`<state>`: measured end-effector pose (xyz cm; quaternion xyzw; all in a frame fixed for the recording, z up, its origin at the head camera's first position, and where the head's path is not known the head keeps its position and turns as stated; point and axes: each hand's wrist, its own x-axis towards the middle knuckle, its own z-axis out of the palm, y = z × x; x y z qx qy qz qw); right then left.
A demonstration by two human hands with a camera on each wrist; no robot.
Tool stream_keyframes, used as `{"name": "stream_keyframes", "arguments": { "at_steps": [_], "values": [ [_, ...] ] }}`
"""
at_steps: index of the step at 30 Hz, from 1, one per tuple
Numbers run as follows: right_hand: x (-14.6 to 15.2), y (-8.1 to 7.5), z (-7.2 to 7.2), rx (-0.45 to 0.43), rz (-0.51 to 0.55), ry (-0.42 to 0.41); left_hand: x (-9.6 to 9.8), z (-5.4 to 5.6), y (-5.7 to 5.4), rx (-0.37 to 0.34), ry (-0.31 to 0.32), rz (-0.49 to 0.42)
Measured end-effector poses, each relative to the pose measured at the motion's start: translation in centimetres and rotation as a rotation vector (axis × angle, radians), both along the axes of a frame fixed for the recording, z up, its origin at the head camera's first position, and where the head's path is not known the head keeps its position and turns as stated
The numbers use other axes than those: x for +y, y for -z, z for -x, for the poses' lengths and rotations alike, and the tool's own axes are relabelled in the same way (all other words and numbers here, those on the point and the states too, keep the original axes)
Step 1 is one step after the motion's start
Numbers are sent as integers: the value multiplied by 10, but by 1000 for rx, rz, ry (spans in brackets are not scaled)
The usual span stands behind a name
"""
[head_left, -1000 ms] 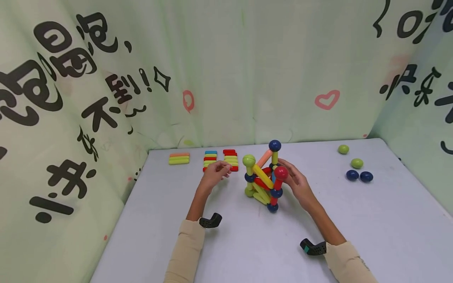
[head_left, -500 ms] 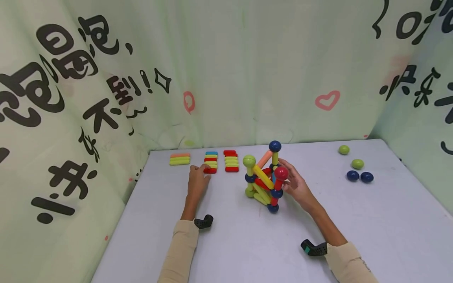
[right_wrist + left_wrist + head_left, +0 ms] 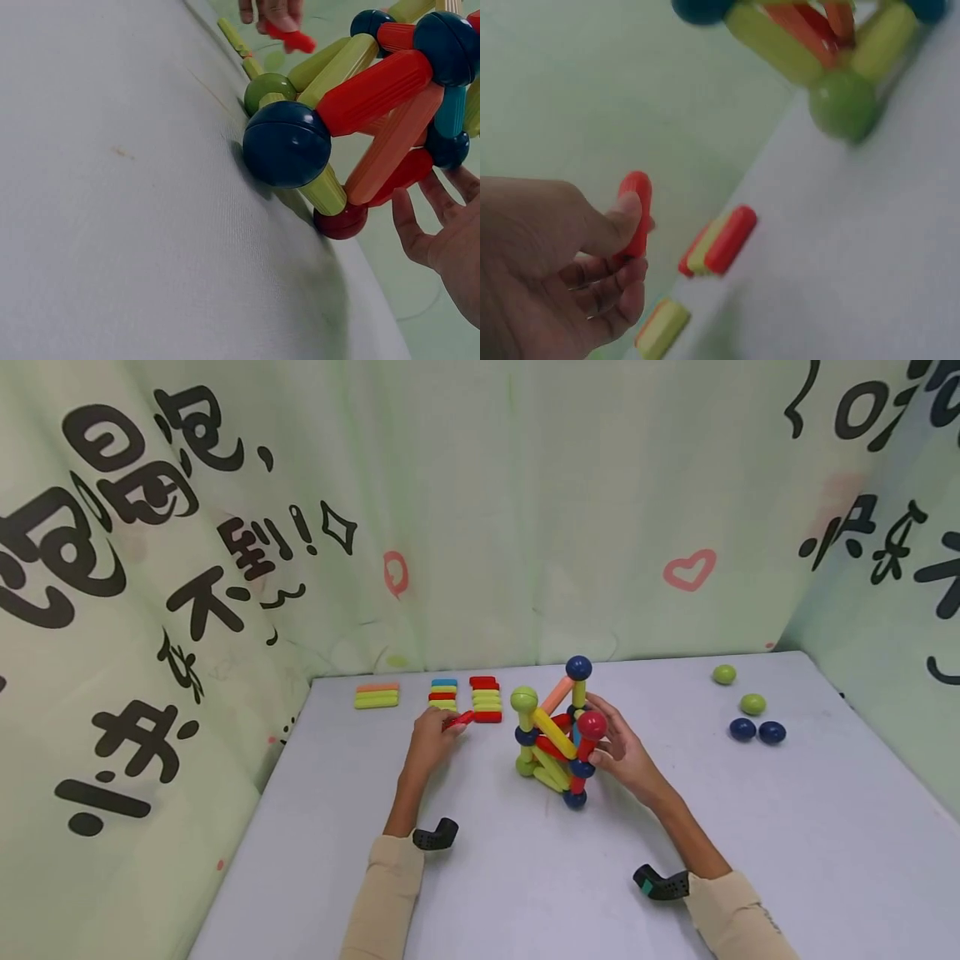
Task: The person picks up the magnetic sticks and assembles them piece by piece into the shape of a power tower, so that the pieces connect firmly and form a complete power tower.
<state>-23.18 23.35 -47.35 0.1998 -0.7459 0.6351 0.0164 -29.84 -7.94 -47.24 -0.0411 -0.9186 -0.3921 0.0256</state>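
Note:
My left hand (image 3: 429, 743) pinches a red rod (image 3: 636, 225) between thumb and fingers, just in front of the middle column of loose rods (image 3: 442, 697). A tower of coloured rods and balls (image 3: 555, 732) stands on the table between the hands. It has green, blue and red balls joined by yellow-green, red, orange and blue rods. At the tower's right side, my right hand (image 3: 630, 762) holds it, thumb near a blue ball and fingers partly hidden behind. In the right wrist view, its fingertips (image 3: 405, 217) are at a red rod and a blue ball.
Another column of red and yellow-green rods (image 3: 487, 698) lies left of the tower. Orange and yellow-green rods (image 3: 377, 695) lie farther left. Two green balls (image 3: 752, 704) and two blue balls (image 3: 772, 732) rest at the right. A curtain (image 3: 465, 527) hangs behind the table.
My left hand moved left and down to the middle column, took the red rod from its near end, and lifts it slightly rightward. The right hand stays at the tower, thumb a little closer.

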Motion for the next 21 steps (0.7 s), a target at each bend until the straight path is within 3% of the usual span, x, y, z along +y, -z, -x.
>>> {"name": "stream_keyframes", "arguments": {
  "at_steps": [7, 10, 14, 21],
  "values": [
    [-1, 1, 1, 8, 2, -2, 30, -24, -52, -47, 96, -627],
    [-1, 1, 1, 13, 2, -3, 46, -33, -72, -36, 116, -785],
    [-1, 1, 2, 25, 0, -4, 62, -37, -88, -14, 138, -837],
    [1, -1, 5, 13, -29, 51, 75, -35, -94, -4, 158, -771]
  ]
}}
